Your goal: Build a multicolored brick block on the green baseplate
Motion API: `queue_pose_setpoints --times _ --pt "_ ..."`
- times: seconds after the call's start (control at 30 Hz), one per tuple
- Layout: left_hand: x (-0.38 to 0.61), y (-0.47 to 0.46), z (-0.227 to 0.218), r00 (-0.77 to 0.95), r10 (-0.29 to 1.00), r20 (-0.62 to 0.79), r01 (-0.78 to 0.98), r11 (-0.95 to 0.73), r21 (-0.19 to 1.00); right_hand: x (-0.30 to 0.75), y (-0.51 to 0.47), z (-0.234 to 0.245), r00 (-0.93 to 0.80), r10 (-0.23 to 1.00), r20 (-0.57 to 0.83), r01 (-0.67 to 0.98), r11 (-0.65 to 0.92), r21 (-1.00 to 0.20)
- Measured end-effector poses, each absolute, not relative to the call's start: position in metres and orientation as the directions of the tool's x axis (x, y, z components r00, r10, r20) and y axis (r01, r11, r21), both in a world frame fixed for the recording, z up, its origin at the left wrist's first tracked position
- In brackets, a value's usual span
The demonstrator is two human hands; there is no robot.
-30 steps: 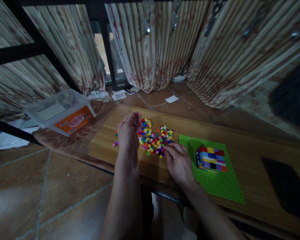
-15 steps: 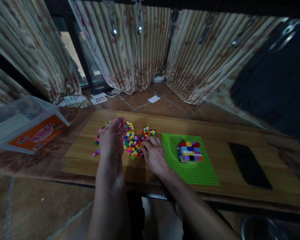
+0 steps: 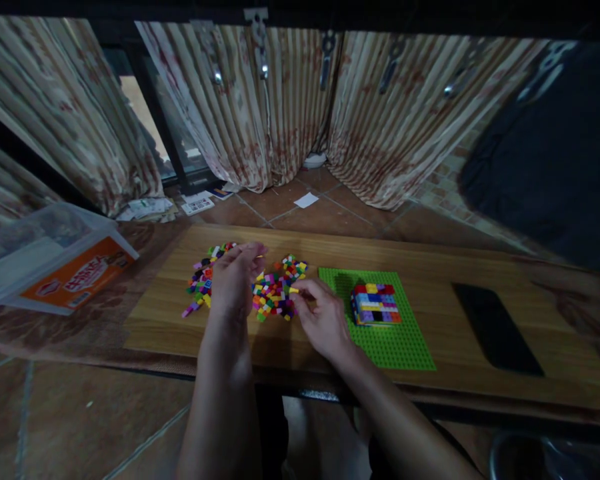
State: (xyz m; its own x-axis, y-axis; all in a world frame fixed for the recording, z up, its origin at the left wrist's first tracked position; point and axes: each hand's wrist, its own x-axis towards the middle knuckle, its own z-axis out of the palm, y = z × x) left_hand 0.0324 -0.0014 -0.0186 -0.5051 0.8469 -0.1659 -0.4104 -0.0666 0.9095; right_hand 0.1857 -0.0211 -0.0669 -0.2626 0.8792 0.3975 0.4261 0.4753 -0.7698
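Yellow plastic brick (image 3: 294, 290) pinched between the right hand's (image 3: 324, 317) thumb and finger, at the near right edge of the loose bricks (image 3: 270, 293).
Picking single bricks from the heap looks to be the step in hand. The left hand (image 3: 234, 279) is half curled over the bricks; a speck of yellow shows by its fingertips, but I cannot tell whether it holds anything. Right of both hands, a many-coloured brick block (image 3: 377, 307) stands on the green baseplate (image 3: 400, 350) on the wooden tabletop (image 3: 163, 317). The next move seems to call for a firm pinch, keeping the small piece clear of its neighbours.
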Motion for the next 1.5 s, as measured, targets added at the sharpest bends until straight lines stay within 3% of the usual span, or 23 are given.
queue_pose_setpoints --times 0.2,0.37,0.57,0.83,1.2,1.5 --pt "0.028 -0.002 -0.019 -0.595 0.798 -0.095 -0.295 -0.107 0.949 0.201 -0.015 -0.079 -0.281 0.893 0.352 0.551 0.45 -0.703" --pt "0.011 -0.007 -0.018 -0.684 0.726 -0.071 -0.352 -0.243 0.904 0.203 -0.013 -0.086 -0.337 0.886 0.319 0.625 0.464 -0.628" --pt "0.001 -0.01 -0.017 -0.685 0.719 -0.118 -0.461 -0.302 0.834 0.196 -0.011 -0.085 -0.33 0.885 0.327 0.632 0.465 -0.62" --pt "0.0 -0.013 -0.013 -0.656 0.736 -0.167 -0.482 -0.239 0.843 0.174 -0.003 -0.095 -0.344 0.856 0.387 0.645 0.515 -0.565" --pt "0.011 -0.008 -0.011 -0.587 0.777 -0.225 -0.512 -0.141 0.848 0.171 -0.01 -0.08 -0.282 0.883 0.375 0.538 0.47 -0.7" --pt "0.025 -0.005 -0.018 -0.563 0.816 -0.133 -0.304 -0.054 0.951 0.189 -0.015 -0.07 -0.177 0.906 0.385 0.406 0.424 -0.809"
